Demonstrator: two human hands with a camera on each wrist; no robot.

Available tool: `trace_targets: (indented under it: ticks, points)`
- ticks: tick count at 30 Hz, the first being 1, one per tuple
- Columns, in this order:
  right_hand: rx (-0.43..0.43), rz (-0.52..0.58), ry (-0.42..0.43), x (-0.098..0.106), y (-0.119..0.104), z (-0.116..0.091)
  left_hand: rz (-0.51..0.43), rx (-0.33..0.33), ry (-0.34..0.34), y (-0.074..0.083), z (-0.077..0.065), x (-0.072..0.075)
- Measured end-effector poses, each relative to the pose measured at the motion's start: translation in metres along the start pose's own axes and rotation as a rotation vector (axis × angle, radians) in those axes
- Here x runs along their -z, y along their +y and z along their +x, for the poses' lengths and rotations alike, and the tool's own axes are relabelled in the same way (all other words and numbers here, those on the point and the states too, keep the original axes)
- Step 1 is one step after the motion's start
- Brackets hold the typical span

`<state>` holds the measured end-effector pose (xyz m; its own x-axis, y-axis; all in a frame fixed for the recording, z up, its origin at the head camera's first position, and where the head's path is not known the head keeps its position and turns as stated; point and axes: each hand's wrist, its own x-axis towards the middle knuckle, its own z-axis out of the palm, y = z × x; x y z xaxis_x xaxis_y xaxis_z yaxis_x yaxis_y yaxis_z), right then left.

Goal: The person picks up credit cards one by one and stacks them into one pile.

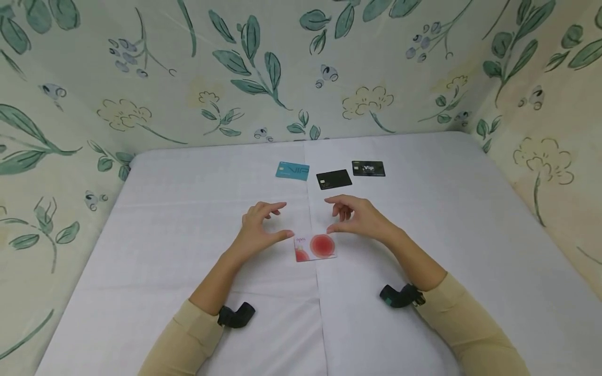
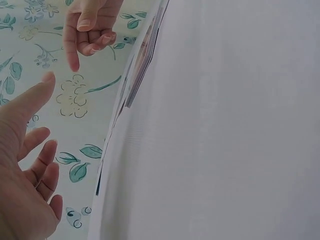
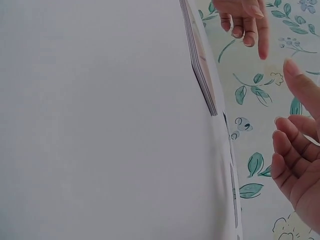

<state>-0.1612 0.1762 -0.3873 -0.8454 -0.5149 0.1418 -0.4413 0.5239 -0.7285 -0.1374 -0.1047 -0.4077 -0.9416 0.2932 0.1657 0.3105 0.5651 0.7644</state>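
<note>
The head view's lower edge cuts off your sleeves [image 1: 183,339]; wrist views crop your left hand [image 2: 25,185] and right hand [image 3: 302,172]; the blue card [image 1: 290,171] bears illegibly small print.

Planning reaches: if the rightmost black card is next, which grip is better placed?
Probably right: the right grip is empty and nearer the rightmost black card; the left grip, also empty, is farther away.

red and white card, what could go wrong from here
The red and white card seems to top a layered stack, so a bump from the left hand or right hand might skew it. Lying low on the white cloth, the stack could also be fiddly to lift.
</note>
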Motion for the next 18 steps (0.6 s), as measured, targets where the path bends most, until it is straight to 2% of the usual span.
trace_targets:
  ticks: [18]
  points:
    - [0.045, -0.053, 0.062, 0.007, 0.001, 0.016, 0.032, 0.009, 0.03, -0.002, 0.015, 0.007]
